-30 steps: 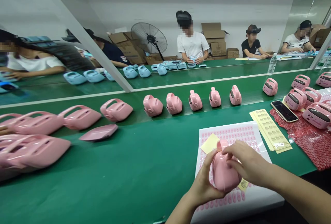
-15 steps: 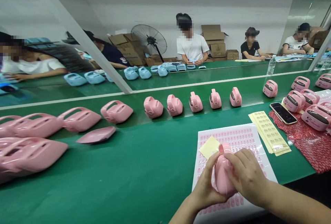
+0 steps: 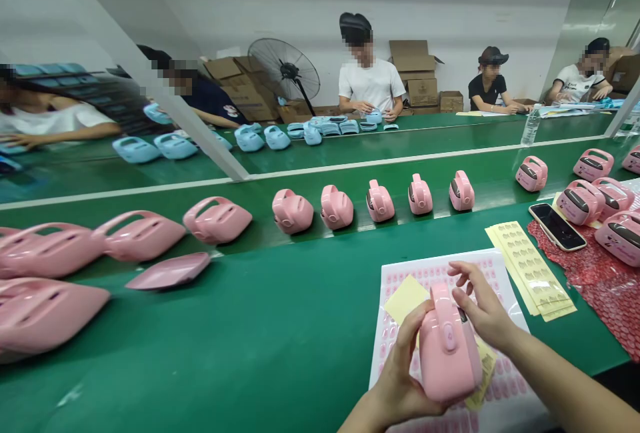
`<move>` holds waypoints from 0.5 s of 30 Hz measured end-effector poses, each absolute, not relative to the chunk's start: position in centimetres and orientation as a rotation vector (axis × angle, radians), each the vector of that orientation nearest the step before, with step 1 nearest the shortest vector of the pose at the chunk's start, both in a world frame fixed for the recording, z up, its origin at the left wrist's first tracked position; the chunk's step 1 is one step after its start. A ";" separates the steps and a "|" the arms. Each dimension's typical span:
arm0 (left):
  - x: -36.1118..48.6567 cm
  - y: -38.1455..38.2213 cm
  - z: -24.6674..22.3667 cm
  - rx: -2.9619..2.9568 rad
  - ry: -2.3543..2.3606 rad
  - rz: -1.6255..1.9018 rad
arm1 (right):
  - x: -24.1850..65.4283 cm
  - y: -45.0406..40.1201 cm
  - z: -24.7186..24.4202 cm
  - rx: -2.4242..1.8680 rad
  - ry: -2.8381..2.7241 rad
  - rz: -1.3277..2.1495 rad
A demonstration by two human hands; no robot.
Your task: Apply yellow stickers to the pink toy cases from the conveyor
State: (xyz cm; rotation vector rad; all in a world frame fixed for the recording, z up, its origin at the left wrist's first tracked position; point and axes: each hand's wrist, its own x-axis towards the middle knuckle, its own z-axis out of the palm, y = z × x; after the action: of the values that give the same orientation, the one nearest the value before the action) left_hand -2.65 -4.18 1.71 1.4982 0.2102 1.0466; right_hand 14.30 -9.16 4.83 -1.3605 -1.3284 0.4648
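My left hand point(image 3: 407, 363) wraps around the lower left side of a small pink plastic housing point(image 3: 447, 373) with a top handle. A raised oval with a mark sits on the strap end facing me, and a dark panel shows on its right side. My right hand point(image 3: 483, 306) is beside the handle, fingers apart and holding nothing; whether the thumb touches the housing I cannot tell. Beneath them lies a white sheet of pink oval stickers point(image 3: 387, 379). A pale yellow paper square point(image 3: 406, 296) and a yellow sticker strip point(image 3: 486, 371) rest on it.
Several pink housings point(image 3: 336, 207) stand in a row along the green table point(image 3: 225, 353). At right are yellow sticker sheets point(image 3: 531, 269), a phone point(image 3: 557, 226) and red bubble wrap point(image 3: 595, 286). A bottle point(image 3: 531, 126) stands farther back. Co-workers sit opposite, some near blue housings point(image 3: 250, 139).
The housing has turned, so its strap end and dark panel now show. My right hand has come off it, and its fingers have spread. My left hand keeps its hold.
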 end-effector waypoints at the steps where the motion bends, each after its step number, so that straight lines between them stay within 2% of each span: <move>1: -2.3 -4.3 1.9 1.485 0.159 1.030 | 15.0 -8.8 4.8 -1.322 -1.373 0.643; 4: -0.9 -4.4 2.3 1.281 0.092 0.949 | 17.0 -8.0 4.9 -1.233 -1.441 1.113; 6: 0.1 -4.0 2.1 1.153 0.183 0.905 | 18.7 -7.8 5.4 -1.307 -1.321 1.100; 12: 1.8 -0.5 -0.4 1.043 0.653 0.773 | 28.2 -5.6 8.4 -1.808 -0.896 0.292; 15: 2.1 0.3 -1.2 1.101 0.700 0.686 | 33.1 -2.1 9.1 -2.103 -0.702 -0.075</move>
State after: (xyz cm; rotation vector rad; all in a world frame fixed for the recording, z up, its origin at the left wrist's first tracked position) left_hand 2.15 0.29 -1.23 1.1014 0.7003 0.6856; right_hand 33.13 -2.06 9.14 -2.1028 -0.7021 -0.0754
